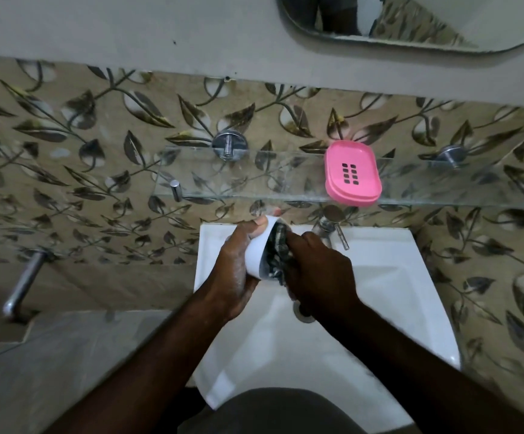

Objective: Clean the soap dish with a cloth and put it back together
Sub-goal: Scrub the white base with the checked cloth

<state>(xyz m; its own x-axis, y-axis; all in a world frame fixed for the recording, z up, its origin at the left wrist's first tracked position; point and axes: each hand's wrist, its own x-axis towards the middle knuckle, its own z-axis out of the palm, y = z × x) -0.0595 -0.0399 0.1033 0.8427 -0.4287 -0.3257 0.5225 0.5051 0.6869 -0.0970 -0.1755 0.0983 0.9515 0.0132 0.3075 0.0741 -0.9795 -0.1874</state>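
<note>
Head view, reading left to right: we see one chrome rail (24,285) on the leaf-patterned wall, well apart from the work. Next comes our left hand (238,270), closed around the white soap dish base (259,250), thumb over its upper rim, tilting it on edge over the white sink (379,308), we judge so that drips fall into the basin. Touching it, our right hand (320,270) is clenched on the dark patterned cloth (279,249), pressing it into the hollow of the base to wipe it. Behind sits one tap (332,227). Above, one glass shelf (238,180) carries the pink slotted tray (352,172), probably parked there until reassembly. We count two dish parts, one cloth.
</note>
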